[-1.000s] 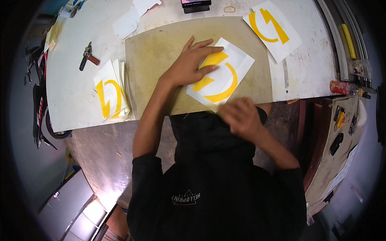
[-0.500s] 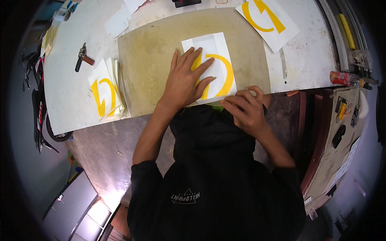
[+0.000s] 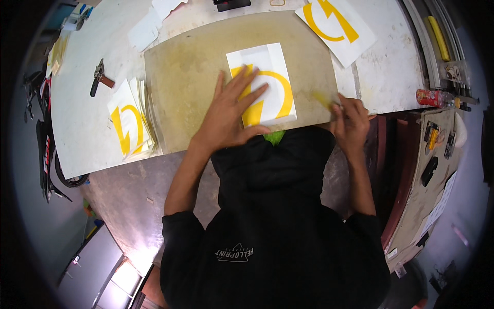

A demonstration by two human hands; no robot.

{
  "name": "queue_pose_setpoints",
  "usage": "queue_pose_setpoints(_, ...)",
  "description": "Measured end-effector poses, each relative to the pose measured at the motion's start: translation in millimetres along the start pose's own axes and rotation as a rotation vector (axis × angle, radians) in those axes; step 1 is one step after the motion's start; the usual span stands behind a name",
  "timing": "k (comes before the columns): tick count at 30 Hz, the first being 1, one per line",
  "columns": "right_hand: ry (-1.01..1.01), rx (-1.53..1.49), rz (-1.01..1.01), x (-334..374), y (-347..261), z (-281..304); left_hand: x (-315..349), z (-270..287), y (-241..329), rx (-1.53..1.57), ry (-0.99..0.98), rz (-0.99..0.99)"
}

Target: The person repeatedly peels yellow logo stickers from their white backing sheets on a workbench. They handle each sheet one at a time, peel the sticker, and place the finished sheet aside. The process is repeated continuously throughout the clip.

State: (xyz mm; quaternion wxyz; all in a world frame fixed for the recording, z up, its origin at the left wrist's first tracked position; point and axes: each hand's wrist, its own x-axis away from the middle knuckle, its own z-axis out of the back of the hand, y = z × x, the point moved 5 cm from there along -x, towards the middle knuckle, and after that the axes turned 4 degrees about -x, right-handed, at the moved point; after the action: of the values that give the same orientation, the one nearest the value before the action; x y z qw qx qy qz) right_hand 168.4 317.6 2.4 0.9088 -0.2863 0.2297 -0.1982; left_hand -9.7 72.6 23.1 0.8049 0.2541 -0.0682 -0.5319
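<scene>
A white sheet with a bold yellow curved design lies on the tan mat near the table's front edge. My left hand rests flat over its left side, fingers spread, covering part of the yellow. To the right of the sheet, my right hand is closed in a pinch at the mat's edge. From its fingertips a thin yellow thing sticks out, too smeared by motion to name.
A stack of similar sheets lies left of the mat, with a small dark and brown tool beyond it. Another yellow-marked sheet is at the far right. A red-labelled bottle lies near the right edge.
My right hand has left the sheet's lower right corner and moved right, now with the yellow thing in its fingers. My left hand has slid slightly down, its thumb now at the sheet's lower edge.
</scene>
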Motion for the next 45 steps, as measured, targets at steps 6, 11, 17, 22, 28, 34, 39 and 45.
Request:
queue_pose_setpoints(6, 0.101, 0.457, 0.159, -21.6, -12.3, 10.1, 12.3, -14.6, 15.0, 0.308, 0.187, 0.104)
queue_pose_setpoints(11, 0.147, 0.352, 0.222, -80.0, -4.0, -11.6, 53.5, 66.2, -46.5, 1.264, 1.087, 0.524)
queue_pose_setpoints(17, -0.046, 0.41, 0.185, -128.9, 27.5, -27.4, 124.3, 177.7, -50.0, 0.089, 0.807, 0.352)
queue_pose_setpoints(22, -0.083, 0.256, 0.12, -134.4, 33.6, -27.7, 175.5, 162.2, -79.6, -0.293, 0.285, 0.572)
queue_pose_setpoints(28, 0.023, -0.005, 0.011, -138.6, 37.6, -14.6, 193.3, 140.7, -58.3, -0.292, 0.366, 0.618)
queue_pose_setpoints(34, -0.119, -0.312, -0.342, -161.8, 57.5, -0.2, 132.6, 126.2, -18.0, 0.004, 0.582, 0.379)
queue_pose_setpoints(39, 0.214, -0.221, 0.026, -122.4, -10.9, 8.5, 66.8, 55.5, -19.0, 0.594, 0.548, 0.339)
queue_pose_setpoints(45, -0.198, 0.067, 0.837, -2.8, -92.2, -31.7, 13.9, -3.1, -27.0, 1.709, 0.43, 0.425)
